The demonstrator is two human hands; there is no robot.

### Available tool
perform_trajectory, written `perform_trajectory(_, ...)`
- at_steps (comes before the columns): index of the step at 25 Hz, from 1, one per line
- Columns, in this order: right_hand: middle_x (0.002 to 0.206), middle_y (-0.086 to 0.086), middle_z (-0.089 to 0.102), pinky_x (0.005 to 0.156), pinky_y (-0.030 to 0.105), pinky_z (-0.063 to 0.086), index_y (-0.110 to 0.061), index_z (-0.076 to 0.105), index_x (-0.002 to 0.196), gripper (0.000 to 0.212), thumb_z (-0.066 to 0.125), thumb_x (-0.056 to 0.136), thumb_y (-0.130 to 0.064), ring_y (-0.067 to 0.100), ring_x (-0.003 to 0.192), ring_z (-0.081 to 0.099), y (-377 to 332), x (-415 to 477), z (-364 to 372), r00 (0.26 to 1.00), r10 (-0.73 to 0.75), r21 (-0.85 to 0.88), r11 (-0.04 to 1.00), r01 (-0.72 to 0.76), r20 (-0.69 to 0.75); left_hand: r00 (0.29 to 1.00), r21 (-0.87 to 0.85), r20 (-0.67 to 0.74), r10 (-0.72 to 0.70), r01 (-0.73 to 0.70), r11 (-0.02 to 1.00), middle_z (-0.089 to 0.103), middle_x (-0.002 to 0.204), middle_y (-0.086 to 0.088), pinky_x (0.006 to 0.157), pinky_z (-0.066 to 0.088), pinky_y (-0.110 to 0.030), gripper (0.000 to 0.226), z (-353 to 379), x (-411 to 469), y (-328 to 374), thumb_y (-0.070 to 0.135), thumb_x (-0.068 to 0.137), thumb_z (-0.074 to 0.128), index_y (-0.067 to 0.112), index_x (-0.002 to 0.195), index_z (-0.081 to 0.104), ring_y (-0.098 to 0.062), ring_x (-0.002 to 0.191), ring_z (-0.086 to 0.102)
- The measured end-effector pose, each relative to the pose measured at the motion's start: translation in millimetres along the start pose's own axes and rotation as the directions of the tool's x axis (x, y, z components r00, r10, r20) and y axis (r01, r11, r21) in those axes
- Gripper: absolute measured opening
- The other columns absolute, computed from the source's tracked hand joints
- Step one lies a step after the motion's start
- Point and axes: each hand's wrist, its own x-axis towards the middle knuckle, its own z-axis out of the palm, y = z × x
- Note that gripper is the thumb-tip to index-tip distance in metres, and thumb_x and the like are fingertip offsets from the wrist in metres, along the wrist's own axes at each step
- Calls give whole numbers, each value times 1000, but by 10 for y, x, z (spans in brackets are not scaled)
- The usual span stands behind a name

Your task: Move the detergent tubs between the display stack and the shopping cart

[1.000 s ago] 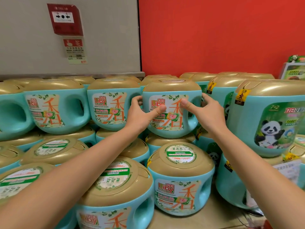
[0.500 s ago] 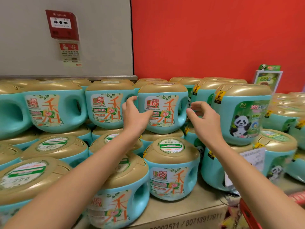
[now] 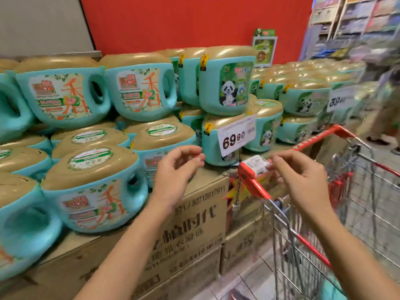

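Hovering in front of the display stack (image 3: 65, 98), the left hand (image 3: 175, 178) holds nothing. Its fingers (image 3: 184, 149) are loosely curled, with a gap between thumb and forefinger. Directly behind those fingers, in the lower row, sits a teal detergent tub (image 3: 160, 139) with a gold lid; whether the fingertips touch it cannot be told. Left of the fingers and nearer the camera lies another tub of the same kind (image 3: 93, 208), its handle hole turned towards the hand. Just right of the fingertips stands a panda-printed tub (image 3: 213, 148) carrying a white price card (image 3: 237, 138) that reads 69.90. A second panda tub (image 3: 227, 83) rests on top of it. All the tubs sit on brown cardboard cartons (image 3: 194, 224), which lie below the left wrist.

The right hand (image 3: 303, 182) likewise carries nothing, its fingers (image 3: 287, 158) bent and slightly spread. Their tips reach the white block (image 3: 256, 163) fixed at the corner of the red handle (image 3: 255, 187) of the shopping cart (image 3: 368, 202); contact cannot be made out through the blur. The cart's wire basket lies below and to the right of that hand, beside the cartons. Beyond the fingers, further panda tubs (image 3: 303, 100) fill the stack's right side under a red wall (image 3: 194, 22).
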Motion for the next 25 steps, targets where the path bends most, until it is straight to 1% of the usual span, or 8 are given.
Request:
perform_trajectory(4,71,2,71,55,14,46,-22,70,79,21,61,92,-9,6,60,60,438,-461,-877,978,128,14,992,-128,-164,985,-3,145,-91,93,996,70,87,-5,73,51,-12,24,616,-364,-399,-9,85,61,14,88,66,-8,80,65)
perform_trajectory(8,63,-2,70,50,12,46,-21,68,78,24,58,93,-5,7,54,60,887,-708,-1735,908,261,46,964,-261,-327,967,28,226,-120,117,993,71,89,-7,77,50,-16,25,1422,-466,-732,-7,85,64,18,86,68,-11,84,63)
perform_trajectory(14,69,6,69,53,16,49,-21,67,86,19,57,92,-6,10,57,62,1559,-770,-3039,788,380,21,905,-424,-484,921,59,341,-185,176,983,68,88,-6,79,49,-16,28,3027,-540,-1253,-9,87,61,19,88,65,-9,82,62)
perform_trajectory(16,70,6,69,53,17,49,-19,67,87,17,57,93,-6,12,58,62,1836,-783,-3407,737,437,6,862,-506,-516,875,110,414,-250,225,968,68,90,-5,77,50,-13,25,3557,-594,-1491,-10,87,60,14,93,66,-3,80,63)
perform_trajectory(18,72,7,68,54,19,49,-12,67,91,12,57,93,-6,13,58,61,2115,-837,-3698,688,488,-8,813,-583,-538,816,179,481,-321,267,947,67,86,0,69,48,-8,20,4002,-644,-1733,-8,87,60,6,101,66,5,72,61)
perform_trajectory(20,72,5,66,54,18,50,-10,66,92,10,57,93,-7,11,57,60,2407,-952,-3929,626,539,-6,755,-656,-564,734,264,530,-424,333,905,63,83,-1,60,45,-7,20,4390,-712,-2020,-8,88,60,-1,106,64,-1,69,58)
perform_trajectory(22,75,8,66,55,20,49,-16,64,87,12,57,93,-8,13,60,60,2730,-1099,-4122,551,583,-6,684,-730,-597,641,373,565,-520,364,854,60,79,-3,59,44,-9,20,4737,-776,-2372,-6,89,60,-5,109,64,-10,71,55)
perform_trajectory(25,85,24,66,62,34,50,-13,63,92,8,57,93,-8,27,67,60,3255,-1306,-4307,448,631,-11,572,-820,-633,557,509,585,-589,314,802,60,80,-10,53,40,-11,19,5153,-820,-2925,-6,89,58,-5,108,63,-12,66,52)
